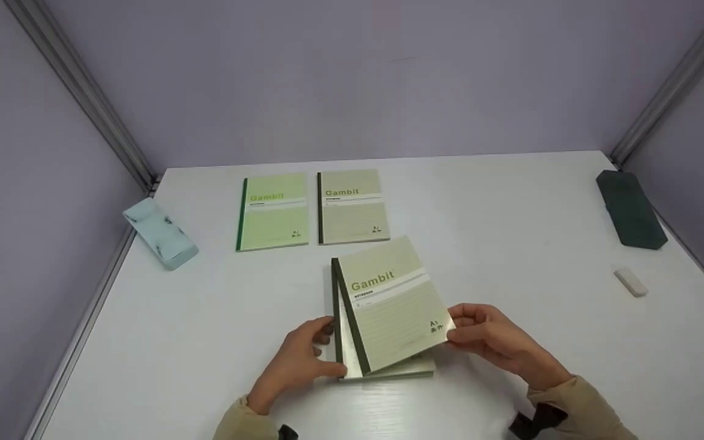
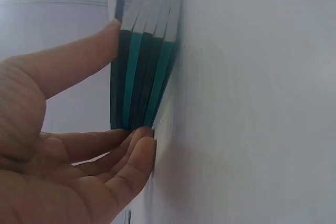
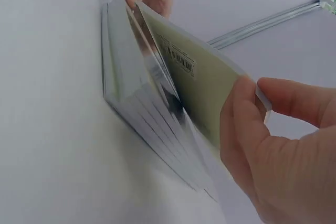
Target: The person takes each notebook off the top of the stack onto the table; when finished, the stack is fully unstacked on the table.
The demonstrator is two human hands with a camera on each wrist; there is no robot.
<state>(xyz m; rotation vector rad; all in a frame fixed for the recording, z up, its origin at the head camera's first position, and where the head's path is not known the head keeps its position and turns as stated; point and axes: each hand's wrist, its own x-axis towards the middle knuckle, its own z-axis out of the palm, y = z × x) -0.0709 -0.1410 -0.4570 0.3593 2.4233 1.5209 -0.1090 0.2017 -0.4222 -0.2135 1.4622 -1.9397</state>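
Top notebook, Gambit cover up, held tilted over a stack of lower notebooks, turned askew to it, free edge raised, spine side low by the stack's spines; barcode visible on the back from the right wrist. Looks light, fairly stiff along the bound spine, more bendable at the open pages; glossy cover probably slick, corners likely to crease. Best taken at a free-edge corner, thumb above, fingers beneath, with the spine side supported.

Right hand: narrow pinch on the near right corner of the top notebook, thumb and fingers on opposite faces. Left hand: thumb and fingers set wide along the spines, seemingly bracing rather than clasping.

Beyond, flat on the white table: 2 more, green notebook and, just beside, tan notebook. Far left, pale blue case; far right, dark green case, with white eraser near
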